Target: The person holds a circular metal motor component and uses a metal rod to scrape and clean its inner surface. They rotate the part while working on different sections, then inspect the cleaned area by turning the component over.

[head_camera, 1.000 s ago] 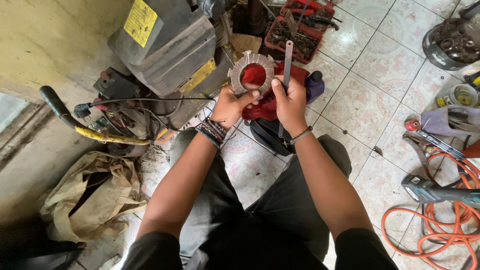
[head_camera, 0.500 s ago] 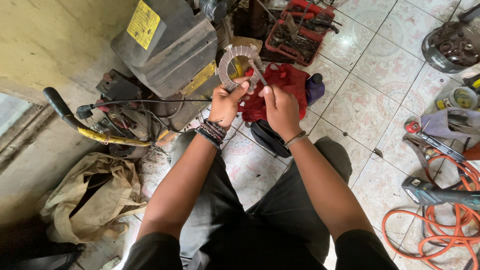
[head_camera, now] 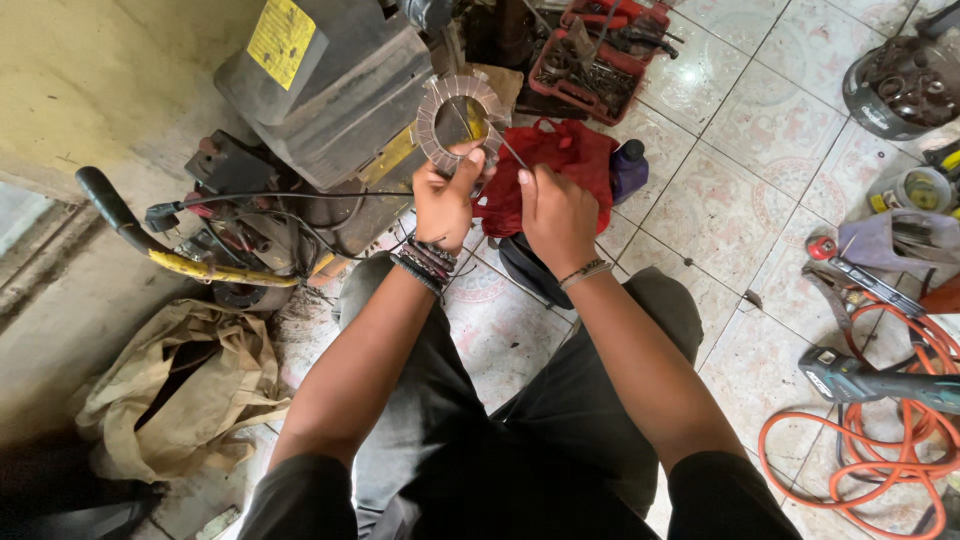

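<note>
1. Metal is at the centre of the work: a ring-shaped laminated stator core of grey steel with slotted inner teeth (head_camera: 457,120) is held up in front of the person, above the knees and over a crumpled red cloth (head_camera: 560,170) on the tiled floor (head_camera: 760,130).
2. The left hand (head_camera: 445,200) is clamped on the lower rim of the ring, thumb pressed against its near face, with dark bead bracelets (head_camera: 428,265) at the wrist.
3. The right hand (head_camera: 555,215) is closed around a thin metal rod-like tool (head_camera: 508,150) whose tip runs up to the ring's lower right edge; whether the tip is inside a slot I cannot tell.
4. Around them lie a dark grey machine housing with a yellow label (head_camera: 320,80), a red tray of tools (head_camera: 590,55), a coiled orange hose (head_camera: 860,450) and a beige canvas bag (head_camera: 180,390).
5. Risk, as I judge it: the thin tool could slip off the steel edge if pushed hard at a slant, jabbing the left thumb close by.
6. The ring is gripped at one point only, so a sideways push could twist it loose and drop it onto the hard tiles.
</note>
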